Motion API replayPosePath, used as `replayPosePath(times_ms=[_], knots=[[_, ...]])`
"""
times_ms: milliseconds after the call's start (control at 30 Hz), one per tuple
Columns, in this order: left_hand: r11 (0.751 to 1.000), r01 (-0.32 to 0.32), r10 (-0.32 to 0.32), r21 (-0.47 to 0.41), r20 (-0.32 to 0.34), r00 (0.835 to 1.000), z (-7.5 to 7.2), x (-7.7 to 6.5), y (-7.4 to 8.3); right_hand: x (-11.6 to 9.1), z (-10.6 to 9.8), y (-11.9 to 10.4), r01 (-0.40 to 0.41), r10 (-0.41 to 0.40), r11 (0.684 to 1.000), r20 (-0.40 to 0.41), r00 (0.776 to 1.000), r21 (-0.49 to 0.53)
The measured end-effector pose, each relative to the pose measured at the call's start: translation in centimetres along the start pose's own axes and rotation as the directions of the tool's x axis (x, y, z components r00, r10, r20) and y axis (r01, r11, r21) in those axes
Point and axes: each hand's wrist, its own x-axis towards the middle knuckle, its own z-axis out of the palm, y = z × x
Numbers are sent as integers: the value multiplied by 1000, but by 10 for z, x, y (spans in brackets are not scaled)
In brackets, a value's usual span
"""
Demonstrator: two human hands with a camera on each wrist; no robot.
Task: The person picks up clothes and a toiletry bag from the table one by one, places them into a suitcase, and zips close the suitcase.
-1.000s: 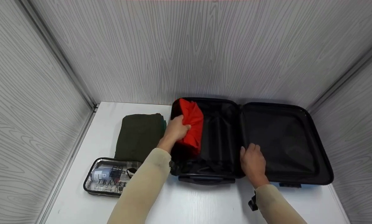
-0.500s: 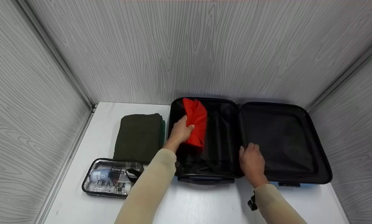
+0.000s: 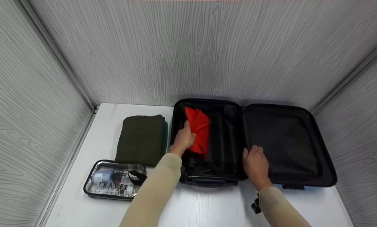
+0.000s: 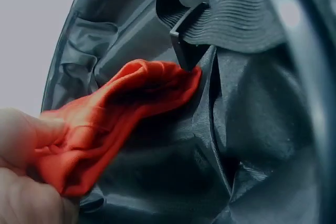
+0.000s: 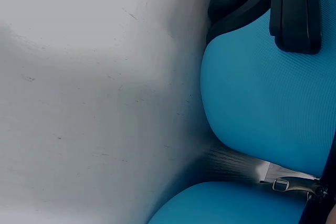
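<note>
A black-lined suitcase with a blue shell lies spread open on the white table. My left hand grips a folded red cloth inside its left half. In the left wrist view, thumb and fingers pinch the near end of the red cloth, whose far end lies by the black elastic strap. My right hand holds the inner rim of the right half, near the hinge, thumb and fingers either side of the edge. Only a sliver of it shows in the right wrist view.
Left of the suitcase lies a folded dark green cloth, with a teal cloth showing at its side. In front of that is a clear travel pouch with bottles inside. Grey wood-grain walls enclose the table.
My left hand has moved the red cloth rightward and then slightly toward me and lower within the left half. The right hand has stayed at the rim.
</note>
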Motion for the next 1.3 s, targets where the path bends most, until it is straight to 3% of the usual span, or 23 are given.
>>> replayPosePath(times_ms=[167, 333, 400, 567, 667, 800, 900, 1133, 1300], knots=[[976, 17, -13, 215, -18, 1000, 3, -5, 0, 0, 0, 1, 3, -3, 1000, -12, 1000, -5], [950, -38, 36, 308, 11, 999, 3, -12, 1, 0, 1, 2, 43, -44, 999, -71, 996, -13], [929, -68, 64, 364, 22, 998, 4, -15, 1, 0, 1, 2, 50, -51, 999, -81, 995, -14], [818, -153, 135, 554, 72, 988, 6, -22, 0, 0, 2, 2, 45, -47, 999, -82, 996, -19], [756, -211, 145, 620, 155, 977, 9, -25, 1, -1, 2, 2, 55, -57, 998, -89, 994, -28], [712, -240, 88, 660, 255, 963, 12, -29, 3, -1, 3, 2, 65, -67, 997, -98, 993, -29], [717, -219, 44, 662, 271, 962, 14, -31, 3, -1, 3, 2, 59, -61, 998, -87, 994, -19], [769, -168, 10, 616, 252, 968, 16, -28, -6, 0, 0, 0, -7, 7, 1000, 0, 1000, 9], [789, -161, -6, 593, 269, 963, 14, -26, -9, -1, 1, -1, 49, -49, 999, -67, 997, -3]])
